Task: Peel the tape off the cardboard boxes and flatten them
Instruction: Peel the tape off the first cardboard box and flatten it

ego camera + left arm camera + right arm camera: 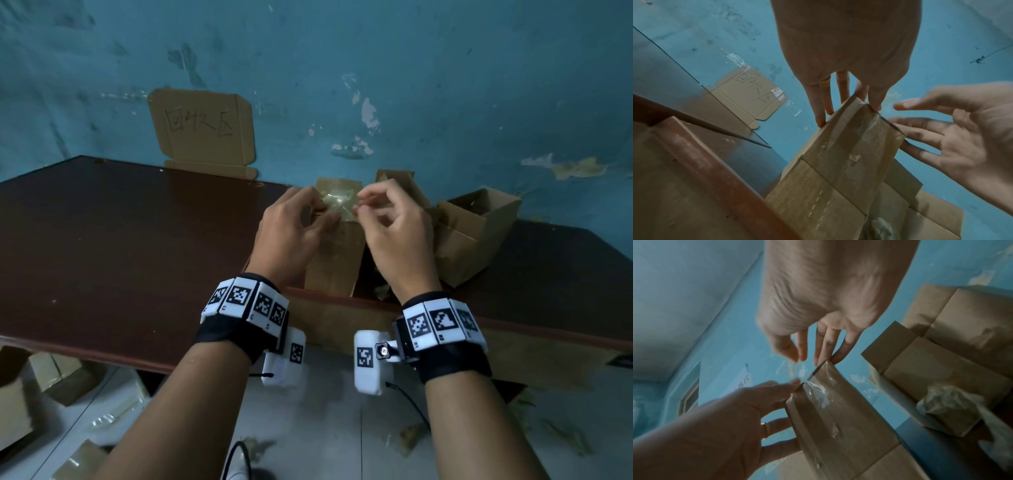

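Note:
A narrow cardboard box stands upright on the dark wooden table, wrapped in clear tape that is crumpled over its top. My left hand grips the box's top end, thumb on the near face and fingers behind it. My right hand is at the same top edge. Its thumb and index finger pinch a thin film of tape lifted off the corner, and its other fingers touch the box's rim. More tape clings to the box's face.
Open cardboard boxes sit close on the right, one holding crumpled tape. A flattened carton with handwriting is taped to the blue wall. More boxes and tape scraps lie on the floor.

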